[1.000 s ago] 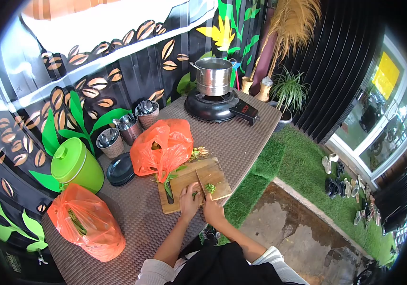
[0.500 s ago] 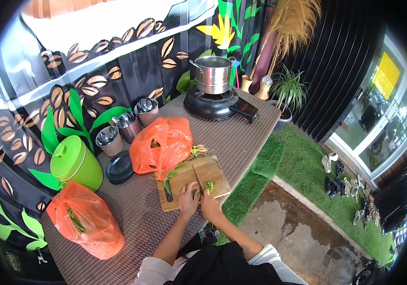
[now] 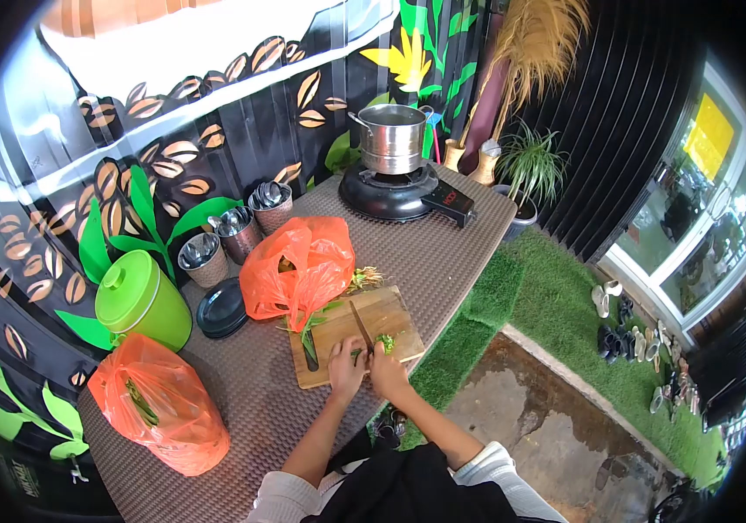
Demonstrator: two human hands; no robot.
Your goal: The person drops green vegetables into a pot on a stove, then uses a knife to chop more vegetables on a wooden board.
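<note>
A wooden cutting board (image 3: 329,328) lies near the front edge of the table. Over it, my right hand (image 3: 387,370) grips a knife (image 3: 361,322), its blade pointing away from me across the board. My left hand (image 3: 347,365) is closed on green stalks (image 3: 356,353) just left of the blade. Chopped greens (image 3: 385,343) sit in a small heap right of the knife. Longer green leaves (image 3: 308,329) lie at the board's left side, beside an orange plastic bag (image 3: 299,268). Pale root ends (image 3: 364,277) rest behind the board.
A steel pot (image 3: 392,139) stands on a black portable stove (image 3: 386,193) at the table's far end. Cups of cutlery (image 3: 238,234), dark plates (image 3: 221,308), a green lidded bucket (image 3: 142,301) and a second orange bag (image 3: 159,404) line the left side.
Both hands stay at almost the same spot on the board, the knife still in the right one. The whole view has shifted very slightly.
</note>
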